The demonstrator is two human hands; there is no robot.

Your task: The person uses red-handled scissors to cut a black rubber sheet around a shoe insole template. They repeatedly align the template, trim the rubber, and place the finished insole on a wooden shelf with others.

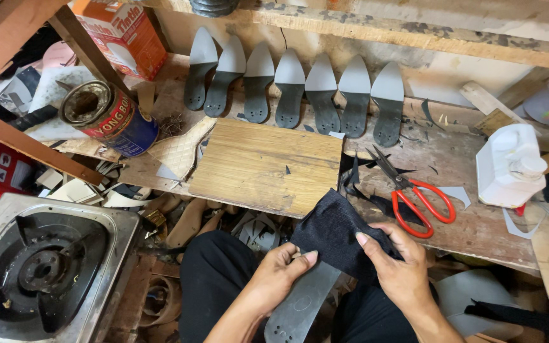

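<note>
My left hand (279,277) grips a dark grey shoe insole (300,305) from the left side, thumb on top near its upper end. My right hand (394,262) presses a piece of black fabric (333,232) onto the upper part of that insole, fingers curled over the cloth's right edge. The fabric hides the insole's front end. Both hands are above my lap, just in front of the workbench edge.
A wooden board (265,165) lies on the bench (478,222). Several grey insoles (290,95) lean against the back wall. Red-handled scissors (414,194) lie right of the board, a white plastic jug (509,166) further right. A tin can (106,117) lies left; a gas stove (39,267) lower left.
</note>
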